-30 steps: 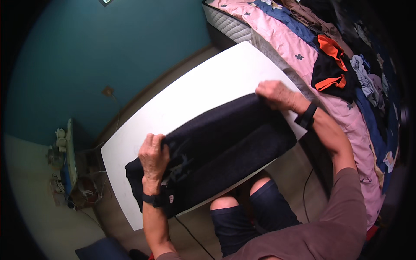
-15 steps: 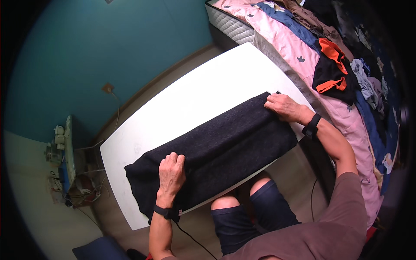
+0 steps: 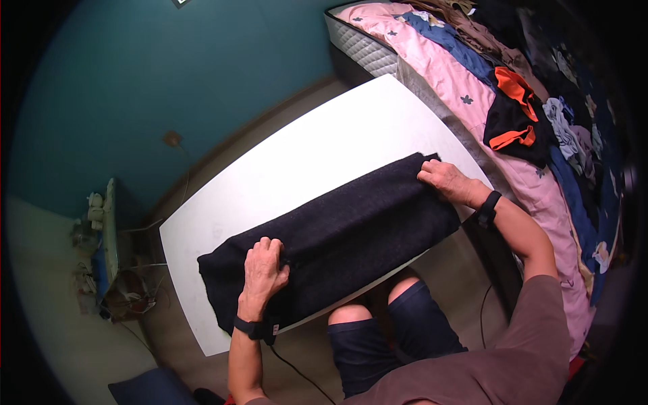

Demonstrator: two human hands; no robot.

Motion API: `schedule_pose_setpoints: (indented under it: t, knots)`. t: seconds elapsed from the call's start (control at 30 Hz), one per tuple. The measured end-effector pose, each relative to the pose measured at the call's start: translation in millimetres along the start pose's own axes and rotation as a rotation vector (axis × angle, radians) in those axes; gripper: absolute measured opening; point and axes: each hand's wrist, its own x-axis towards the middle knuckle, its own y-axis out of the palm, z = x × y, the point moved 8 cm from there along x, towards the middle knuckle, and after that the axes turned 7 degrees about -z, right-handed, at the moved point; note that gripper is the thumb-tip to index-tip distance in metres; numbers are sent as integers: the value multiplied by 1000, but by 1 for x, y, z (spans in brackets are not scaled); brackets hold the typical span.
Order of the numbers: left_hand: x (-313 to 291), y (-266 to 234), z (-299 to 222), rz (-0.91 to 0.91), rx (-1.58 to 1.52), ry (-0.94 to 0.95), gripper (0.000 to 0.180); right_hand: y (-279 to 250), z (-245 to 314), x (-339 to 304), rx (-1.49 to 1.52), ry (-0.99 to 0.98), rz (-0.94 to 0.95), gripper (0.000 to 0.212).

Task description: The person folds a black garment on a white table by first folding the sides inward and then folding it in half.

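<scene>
Black cloth (image 3: 351, 223) runs lower-left to upper-right, right hand (image 3: 447, 181) pinching that upper end, left hand (image 3: 264, 271) curled on it, can't tell if gripping.

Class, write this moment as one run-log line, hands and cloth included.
left hand: curled on dark cloth, left part | right hand: curled on cloth's right end | cloth: lying on white table | bed: right side

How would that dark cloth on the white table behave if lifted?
The dark cloth would probably sag, since it lies in soft creases. It seems unlikely to roll, lying spread across the white table. Its matte, fuzzy-looking surface suggests it isn't very slippery.
</scene>
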Motion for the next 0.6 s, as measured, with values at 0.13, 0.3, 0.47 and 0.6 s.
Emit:
schedule_pose_setpoints:
  t: [0.13,0.3,0.47,0.6]
  knots:
    - [1,14,1,50,135,103,32,-6,3,3,33,2,6,38]
    - [-1,1,-9,-88,307,206,26,-5,-4,6,-11,-52,94,37]
    - [-35,27,-27,-49,395,300,20,-9,5,-20,-6,-72,-109,29]
    - [-22,17,-16,116,276,167,27,-3,5,-15,-74,-31,-20,30]
